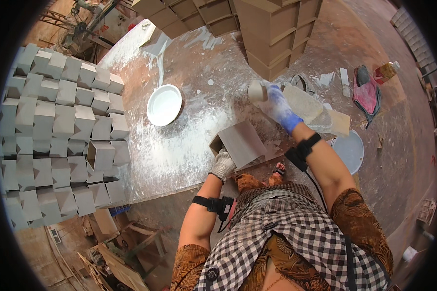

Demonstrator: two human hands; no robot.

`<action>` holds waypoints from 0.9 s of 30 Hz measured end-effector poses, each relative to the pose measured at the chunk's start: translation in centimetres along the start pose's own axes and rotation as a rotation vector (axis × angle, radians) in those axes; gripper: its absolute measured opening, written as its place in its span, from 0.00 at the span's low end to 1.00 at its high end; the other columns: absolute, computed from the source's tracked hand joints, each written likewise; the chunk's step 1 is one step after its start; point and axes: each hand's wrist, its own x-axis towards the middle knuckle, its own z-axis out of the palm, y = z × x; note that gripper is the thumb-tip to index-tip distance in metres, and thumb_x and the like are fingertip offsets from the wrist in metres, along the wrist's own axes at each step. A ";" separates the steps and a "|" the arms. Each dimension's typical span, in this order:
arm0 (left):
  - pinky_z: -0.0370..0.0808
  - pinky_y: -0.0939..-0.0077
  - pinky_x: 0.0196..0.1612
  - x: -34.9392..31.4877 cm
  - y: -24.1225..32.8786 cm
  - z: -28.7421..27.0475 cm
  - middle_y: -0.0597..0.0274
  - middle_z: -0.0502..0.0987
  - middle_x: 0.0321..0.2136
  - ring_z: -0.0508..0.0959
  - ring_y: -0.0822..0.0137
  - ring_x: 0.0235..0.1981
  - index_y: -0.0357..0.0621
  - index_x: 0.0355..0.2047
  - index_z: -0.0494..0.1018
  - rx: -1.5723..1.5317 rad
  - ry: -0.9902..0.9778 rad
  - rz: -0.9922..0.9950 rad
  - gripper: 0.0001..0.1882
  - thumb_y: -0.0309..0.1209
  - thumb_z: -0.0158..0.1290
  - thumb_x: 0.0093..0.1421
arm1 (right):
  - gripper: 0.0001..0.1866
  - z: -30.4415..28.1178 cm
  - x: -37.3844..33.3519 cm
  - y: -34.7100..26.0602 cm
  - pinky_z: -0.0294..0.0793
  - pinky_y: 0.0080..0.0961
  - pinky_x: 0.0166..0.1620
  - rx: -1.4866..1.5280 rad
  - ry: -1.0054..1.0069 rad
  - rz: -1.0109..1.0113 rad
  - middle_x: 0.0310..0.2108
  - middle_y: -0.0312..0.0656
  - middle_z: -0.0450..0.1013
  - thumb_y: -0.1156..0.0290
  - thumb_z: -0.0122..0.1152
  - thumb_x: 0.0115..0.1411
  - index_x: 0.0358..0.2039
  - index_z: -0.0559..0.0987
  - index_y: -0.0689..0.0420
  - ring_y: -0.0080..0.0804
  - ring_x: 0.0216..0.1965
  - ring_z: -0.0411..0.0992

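A grey open-ended box (242, 145) lies tilted over the near edge of the worktable. My left hand (222, 166), in a whitish knitted glove, grips it at its open left end, with some fingers hidden by the box. Beyond the box, my right hand (280, 107) wears a blue and white glove and is closed around a rounded beige piece (257, 91), blurred, whose kind I cannot make out. A pale, dusty slab-like piece (303, 104) lies just to the right of that hand.
Many grey boxes (63, 121) are stacked at the left. Brown boxes (272, 34) stand at the far side. On the white-smeared table (145, 160) sits a white bowl (164, 105). A pale round tub (349, 151) and a pink cloth (366, 97) are at the right.
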 end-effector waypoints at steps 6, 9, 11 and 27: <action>0.71 0.62 0.44 -0.2 0.8 -1.2 0.50 0.74 0.42 0.70 0.54 0.47 0.47 0.44 0.73 -0.046 -0.082 -0.056 0.19 0.40 0.48 0.54 | 0.44 -2.5 -4.7 1.3 0.54 0.32 0.60 -0.702 0.127 0.195 0.51 0.57 0.62 0.61 0.68 0.38 0.56 0.61 0.61 0.47 0.55 0.59; 0.71 0.62 0.44 1.0 -0.7 1.0 0.52 0.73 0.43 0.70 0.54 0.47 0.47 0.44 0.73 -0.173 -0.042 -0.077 0.19 0.39 0.48 0.53 | 0.44 -2.8 -3.1 4.0 0.61 0.34 0.56 -0.768 0.064 0.278 0.46 0.56 0.66 0.62 0.69 0.37 0.55 0.62 0.60 0.47 0.51 0.64; 0.71 0.62 0.45 0.7 -1.9 2.4 0.52 0.73 0.43 0.70 0.55 0.47 0.48 0.44 0.73 -0.112 -0.007 -0.017 0.18 0.37 0.48 0.53 | 0.44 -4.5 -1.4 3.5 0.66 0.35 0.52 -0.623 -0.194 0.442 0.43 0.54 0.69 0.63 0.69 0.35 0.55 0.63 0.59 0.47 0.47 0.68; 0.65 0.68 0.55 4.4 -7.2 9.0 0.55 0.66 0.53 0.65 0.60 0.54 0.44 0.55 0.62 -0.612 0.056 0.288 0.26 0.42 0.46 0.59 | 0.27 5.6 -4.8 1.7 0.73 0.26 0.44 0.705 -0.130 -0.506 0.40 0.42 0.71 0.67 0.70 0.38 0.41 0.71 0.56 0.33 0.43 0.70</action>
